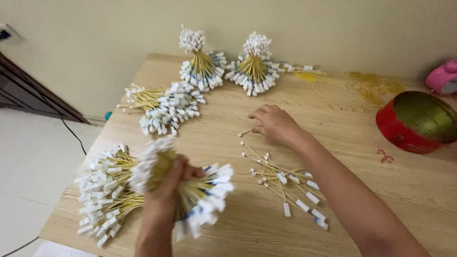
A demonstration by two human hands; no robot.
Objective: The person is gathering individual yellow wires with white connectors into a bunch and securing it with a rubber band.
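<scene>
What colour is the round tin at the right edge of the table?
The round tin has a red side and a dull gold top, seen in the head view.

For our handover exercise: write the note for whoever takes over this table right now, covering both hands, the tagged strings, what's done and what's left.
Left hand grips a bundle of tagged strings above the table.
Right hand rests closed on one loose string.
Done: two upright bundles at the back, one lying bundle, one pile at front left.
Left: loose strings by the right forearm.

Counter (266, 223): matt pale wood-grain laminate. Tag bundles (190, 195): thin yellow wires, white paper-like labels. Red tin (404, 133): glossy, dull gold metallic face.
</scene>
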